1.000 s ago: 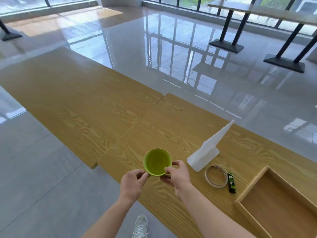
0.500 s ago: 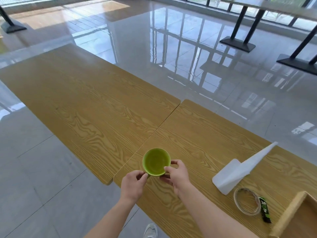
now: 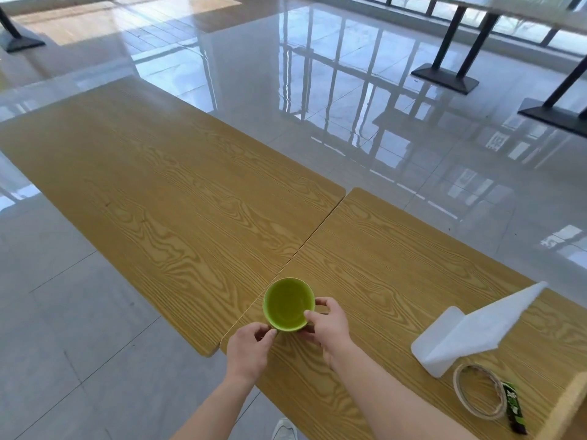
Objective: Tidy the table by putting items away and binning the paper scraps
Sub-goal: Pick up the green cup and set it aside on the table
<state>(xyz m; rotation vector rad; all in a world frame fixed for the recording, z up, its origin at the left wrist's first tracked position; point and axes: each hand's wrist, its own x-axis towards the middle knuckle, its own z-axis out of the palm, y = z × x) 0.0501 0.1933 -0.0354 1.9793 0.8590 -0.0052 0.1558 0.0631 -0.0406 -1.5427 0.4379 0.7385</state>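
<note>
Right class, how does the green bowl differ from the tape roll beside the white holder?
The green bowl is held in both hands, left hand and right hand; the tape roll lies flat and untouched. The bowl is solid bright green; the roll is a thin, pale, open ring. Both are round and over the same wooden table.

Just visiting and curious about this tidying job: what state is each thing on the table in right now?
Green bowl: upright, looks empty, held by both hands.
Left hand: fingers on the bowl's near rim.
Right hand: gripping the bowl's right side.
White folded sheet: lying on the table, untouched.
Tape ring: lying flat.
Green packet: flat beside the tape ring.
</note>
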